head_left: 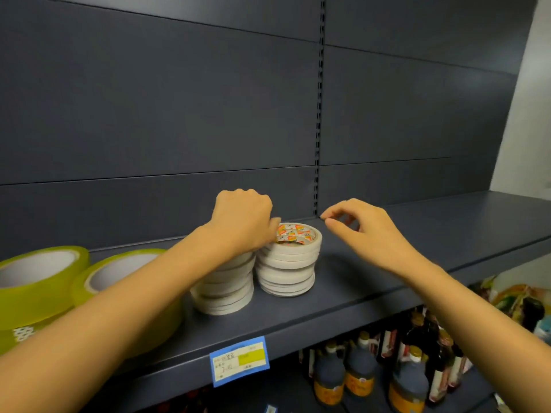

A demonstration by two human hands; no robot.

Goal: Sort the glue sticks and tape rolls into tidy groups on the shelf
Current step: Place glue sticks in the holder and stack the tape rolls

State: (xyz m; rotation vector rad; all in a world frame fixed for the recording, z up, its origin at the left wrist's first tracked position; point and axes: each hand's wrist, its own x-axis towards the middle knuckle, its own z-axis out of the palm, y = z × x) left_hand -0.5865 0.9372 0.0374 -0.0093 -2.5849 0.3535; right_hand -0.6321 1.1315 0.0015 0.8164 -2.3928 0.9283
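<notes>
Two stacks of thin white tape rolls stand side by side on the dark grey shelf (372, 281). The right stack (287, 265) shows an orange-printed core at its top. The left stack (223, 289) is partly hidden under my left hand (243, 220), which rests curled on its top, fingertips touching the top roll of the right stack. My right hand (362, 228) hovers just right of the right stack, fingers loosely curled, holding nothing. Two wide yellow-green tape rolls (38, 287) sit at the far left, one partly behind my left forearm. No glue sticks are in view.
The shelf's dark back panel has a slotted upright (319, 114) behind the stacks. A blue and yellow price tag (240, 360) hangs on the shelf's front edge. Dark bottles with yellow labels (408, 380) fill the shelf below. Bare shelf surface stretches to the right.
</notes>
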